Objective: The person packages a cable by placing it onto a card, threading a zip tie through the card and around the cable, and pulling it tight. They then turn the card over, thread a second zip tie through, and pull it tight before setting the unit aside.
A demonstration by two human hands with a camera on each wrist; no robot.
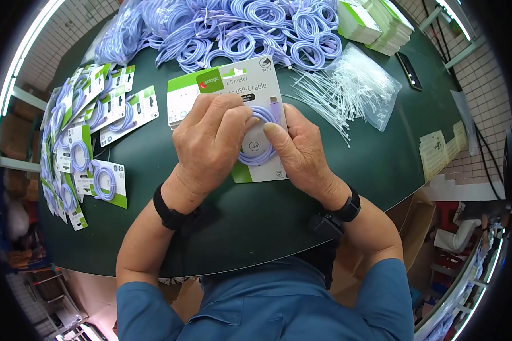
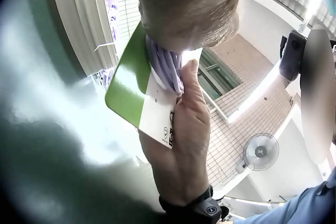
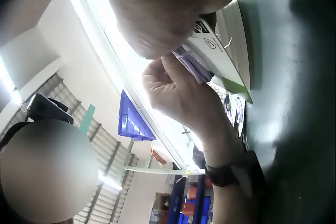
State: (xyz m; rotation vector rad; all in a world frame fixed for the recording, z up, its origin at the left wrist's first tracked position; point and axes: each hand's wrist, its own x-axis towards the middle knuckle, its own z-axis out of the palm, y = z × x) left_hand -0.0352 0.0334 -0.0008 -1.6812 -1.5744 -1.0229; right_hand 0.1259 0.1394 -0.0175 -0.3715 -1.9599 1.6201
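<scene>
A green and white card (image 1: 256, 174) bearing a coiled lilac cable (image 1: 257, 159) is held up over the table in the head view. The right hand (image 1: 306, 152) grips the card's right edge, its thumb on the coil. At the coil's upper left, the left hand (image 1: 209, 142) has its fingers curled and pinched together; what lies between the fingertips is hidden. In the left wrist view the card (image 2: 126, 90) stands tilted, the coil (image 2: 165, 69) against its face, with the right hand (image 2: 190, 129) behind. The right wrist view shows the left hand (image 3: 184, 95) at the coil (image 3: 195, 69).
Behind the hands lie a pile of lilac cables (image 1: 256, 28), a stack of cards (image 1: 375, 25), a bag of white zip ties (image 1: 370, 85) and a phone (image 1: 408, 71). Carded cables (image 1: 81, 156) heap at the left. Another card stack (image 1: 179, 102) lies beyond the left hand.
</scene>
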